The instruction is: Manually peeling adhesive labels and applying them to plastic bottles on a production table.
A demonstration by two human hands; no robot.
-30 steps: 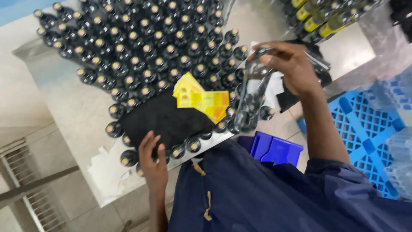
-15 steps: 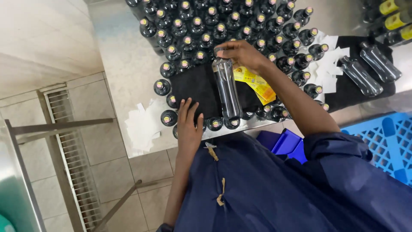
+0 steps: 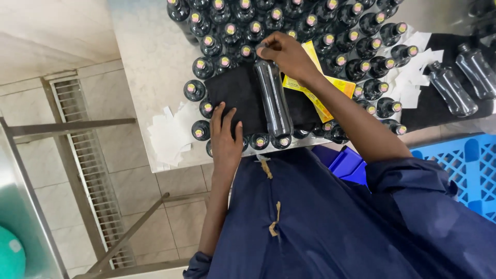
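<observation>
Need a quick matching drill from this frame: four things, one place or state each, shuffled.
Things:
1. clear plastic bottle
2. yellow paper labels
3. white paper scraps
4. blue plastic crate

Places:
A. off the table, by the right arm
B. lying on the black cloth, neck in the right hand
C. table edge, beyond the left hand
D. under the right wrist

Pairs: 1-B, 2-D, 3-C, 4-A

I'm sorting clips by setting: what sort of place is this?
Probably a small bottling or labelling workshop: rows of capped dark bottles on a steel table, yellow labels, a blue crate.
</observation>
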